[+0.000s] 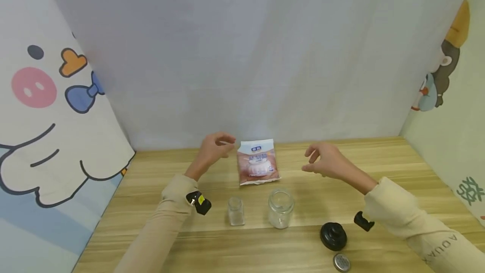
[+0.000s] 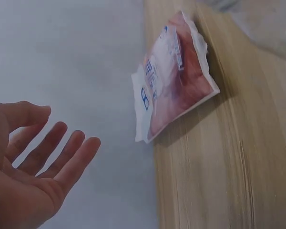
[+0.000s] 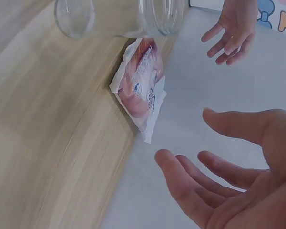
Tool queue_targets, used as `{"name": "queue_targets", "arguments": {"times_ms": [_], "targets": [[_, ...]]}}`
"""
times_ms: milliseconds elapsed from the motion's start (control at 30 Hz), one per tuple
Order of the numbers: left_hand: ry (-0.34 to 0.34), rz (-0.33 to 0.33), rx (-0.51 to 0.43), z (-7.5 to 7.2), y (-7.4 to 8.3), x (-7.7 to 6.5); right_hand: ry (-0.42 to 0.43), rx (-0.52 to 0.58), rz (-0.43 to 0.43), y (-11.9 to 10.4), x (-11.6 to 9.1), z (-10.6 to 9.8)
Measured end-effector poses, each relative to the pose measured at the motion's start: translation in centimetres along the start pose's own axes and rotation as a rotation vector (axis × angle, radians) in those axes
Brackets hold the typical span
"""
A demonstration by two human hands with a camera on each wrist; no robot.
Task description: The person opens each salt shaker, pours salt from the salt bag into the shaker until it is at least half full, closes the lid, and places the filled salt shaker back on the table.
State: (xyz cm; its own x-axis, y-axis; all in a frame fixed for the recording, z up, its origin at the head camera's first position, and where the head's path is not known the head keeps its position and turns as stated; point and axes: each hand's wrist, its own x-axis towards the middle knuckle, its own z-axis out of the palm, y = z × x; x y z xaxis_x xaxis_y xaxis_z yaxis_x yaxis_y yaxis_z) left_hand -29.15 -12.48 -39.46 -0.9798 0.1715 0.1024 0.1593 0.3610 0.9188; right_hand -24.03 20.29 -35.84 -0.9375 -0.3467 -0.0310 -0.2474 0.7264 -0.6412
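A sealed plastic packet point(image 1: 258, 165), pinkish-brown with a pale top band and blue print, lies on the wooden table between both hands. My left hand point(image 1: 216, 148) hovers just left of it, fingers loosely bent and holding nothing. To the packet's right, with a wider gap, my right hand point(image 1: 325, 160) is raised with thumb and fingers apart. In the left wrist view the packet point(image 2: 174, 81) is clear of the fingers. The right wrist view has the packet point(image 3: 140, 86) beyond my right fingertips point(image 3: 164, 157), untouched.
Nearer than the packet stand a small glass bottle point(image 1: 236, 212) and a wider glass jar point(image 1: 281, 210). At the front right lie a black knobbed lid point(image 1: 333, 236) and a small metal perforated cap point(image 1: 342, 262). A pale curtain point(image 1: 246, 75) hangs behind the table.
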Motion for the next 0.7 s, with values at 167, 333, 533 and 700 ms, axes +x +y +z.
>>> {"name": "queue_targets", "arguments": {"times_ms": [167,333,533,700], "targets": [[-0.023,-0.054,-0.005,-0.4,-1.2,2.1,-0.095,0.018,0.067,-0.3,2.4,0.4],[-0.017,-0.056,0.012,0.0,-2.9,3.9,-0.152,0.046,0.144,-0.1,4.6,1.5],[-0.089,-0.079,-0.002,1.3,-4.5,5.5,-0.225,0.096,0.208,1.0,6.7,4.2],[-0.111,-0.101,0.040,2.1,-5.4,6.0,-0.284,0.145,0.266,1.6,7.7,6.4]]}}
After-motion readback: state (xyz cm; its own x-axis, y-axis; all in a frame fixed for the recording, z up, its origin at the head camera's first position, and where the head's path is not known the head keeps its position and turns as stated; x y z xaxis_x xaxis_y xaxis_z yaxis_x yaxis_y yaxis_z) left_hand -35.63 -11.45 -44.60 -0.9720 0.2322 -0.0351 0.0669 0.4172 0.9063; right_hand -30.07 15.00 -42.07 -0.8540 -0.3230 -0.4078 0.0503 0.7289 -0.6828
